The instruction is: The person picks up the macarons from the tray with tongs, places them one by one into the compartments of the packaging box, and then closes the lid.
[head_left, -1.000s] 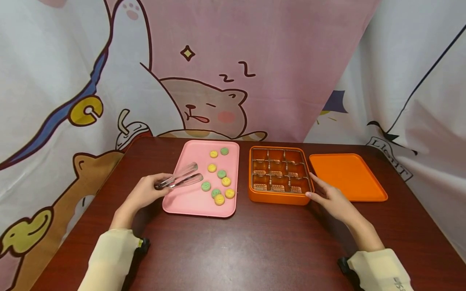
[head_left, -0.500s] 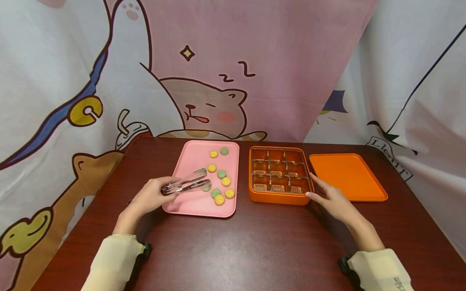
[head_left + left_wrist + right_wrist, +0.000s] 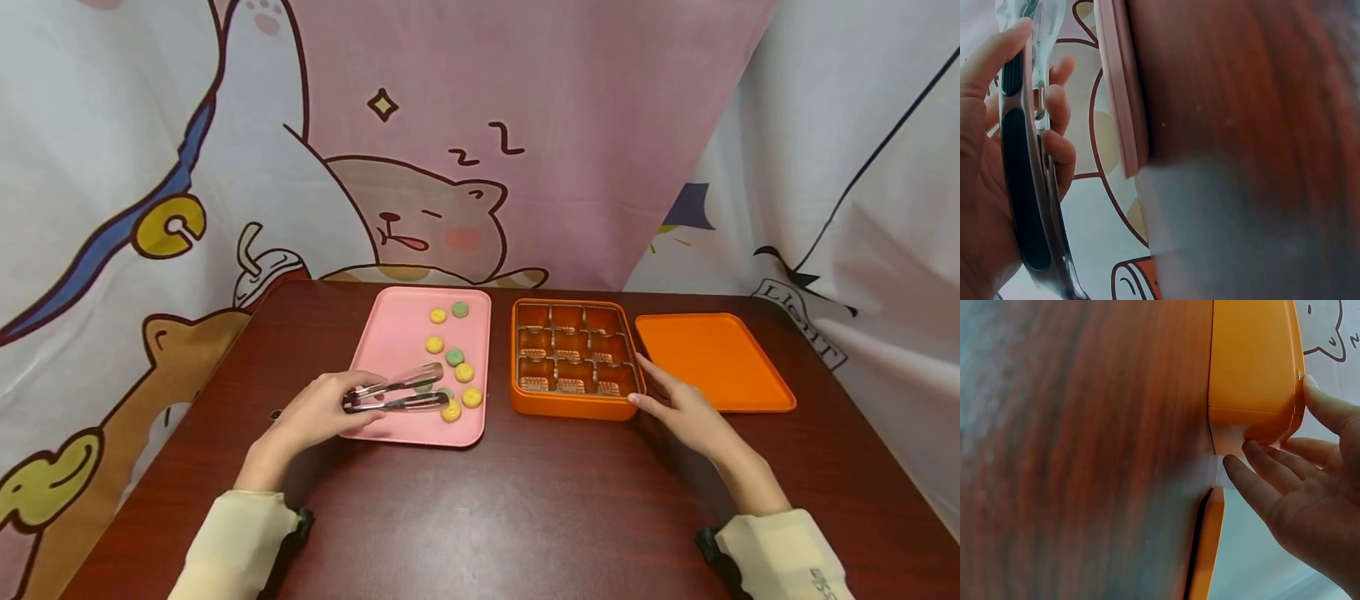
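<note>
My left hand (image 3: 318,408) grips metal tongs (image 3: 1025,187) with dark handle inlays and clear tips. The tongs' arms stand apart over the near part of a pink tray (image 3: 390,321). On the tray lie several small round yellow pieces (image 3: 435,344) and green pieces (image 3: 460,309); the tongs partly cover some near ones. I cannot tell whether the tips touch any. My right hand (image 3: 1310,481) touches the near right corner of an orange box (image 3: 577,405), thumb at the rim and nearly straight fingers along the side. A clear divided insert (image 3: 570,343) fills the box.
A flat orange lid (image 3: 716,362) lies right of the box, close beside its side. Everything stands on a dark red-brown table (image 3: 465,517). A cartoon-printed curtain (image 3: 585,150) hangs behind and at both sides.
My left hand has moved right and slightly toward me, carrying the tongs from the tray's left part to over its near pieces. The right hand has stayed at the box.
</note>
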`<move>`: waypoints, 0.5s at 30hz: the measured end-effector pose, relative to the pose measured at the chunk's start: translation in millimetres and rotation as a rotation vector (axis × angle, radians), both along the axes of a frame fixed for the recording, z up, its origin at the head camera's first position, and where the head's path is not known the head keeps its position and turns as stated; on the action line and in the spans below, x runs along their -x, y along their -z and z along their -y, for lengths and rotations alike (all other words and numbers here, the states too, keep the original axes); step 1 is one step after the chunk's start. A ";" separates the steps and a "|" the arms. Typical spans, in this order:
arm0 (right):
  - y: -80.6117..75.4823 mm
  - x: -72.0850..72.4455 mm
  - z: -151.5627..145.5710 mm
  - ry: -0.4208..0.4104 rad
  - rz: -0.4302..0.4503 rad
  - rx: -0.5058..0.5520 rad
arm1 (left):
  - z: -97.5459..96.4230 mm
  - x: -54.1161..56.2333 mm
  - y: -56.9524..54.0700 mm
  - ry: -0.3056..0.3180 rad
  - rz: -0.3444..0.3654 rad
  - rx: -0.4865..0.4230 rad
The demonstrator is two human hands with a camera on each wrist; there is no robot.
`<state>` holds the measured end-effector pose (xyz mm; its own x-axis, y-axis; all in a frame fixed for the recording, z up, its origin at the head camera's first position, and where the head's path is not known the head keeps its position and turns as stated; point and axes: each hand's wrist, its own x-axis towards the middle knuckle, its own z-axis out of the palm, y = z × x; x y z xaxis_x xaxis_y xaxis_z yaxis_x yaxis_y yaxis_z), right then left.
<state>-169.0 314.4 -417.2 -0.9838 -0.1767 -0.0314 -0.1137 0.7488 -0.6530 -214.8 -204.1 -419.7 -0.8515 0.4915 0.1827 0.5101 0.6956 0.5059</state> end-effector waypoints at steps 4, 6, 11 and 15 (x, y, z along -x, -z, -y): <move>-0.8 0.5 0.9 0.001 -0.001 0.000 | -2.3 -1.9 -1.9 0.015 0.000 0.017; -1.2 0.4 1.3 0.001 0.001 0.000 | -3.5 -2.3 -2.3 0.024 0.008 0.033; -1.6 0.6 1.2 0.000 0.003 0.001 | -7.1 -2.4 -2.7 0.035 0.044 0.071; -1.6 1.2 1.0 -0.003 0.000 -0.001 | -8.8 -2.5 -2.1 0.038 0.059 0.092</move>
